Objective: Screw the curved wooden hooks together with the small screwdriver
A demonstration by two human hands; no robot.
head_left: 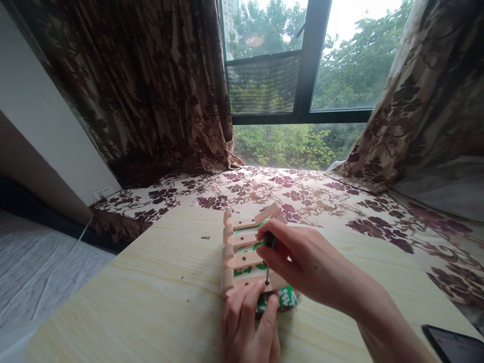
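Observation:
My right hand (306, 252) is closed around the black handle of a screwdriver (269, 240). The screwdriver stands nearly upright, its metal shaft reaching down to a screw spot on the nearest pale wooden piece (227, 282). My left hand (249, 320) grips the near edge of that same piece, thumb and fingers pressed against it. Beyond it lie several similar wooden pieces with rounded ends and dark holes or screws, such as this wooden slat (242, 260). Under and between them shows a green and white printed package (288, 296). My right hand hides the pieces' right ends.
Everything rests on a light wood-grain tabletop (151, 292), with a few small dark bits (205, 237) to the left. A phone (454, 345) lies at the lower right. Behind are a flower-patterned cloth (302, 186), curtains (181, 91) and a window (302, 60).

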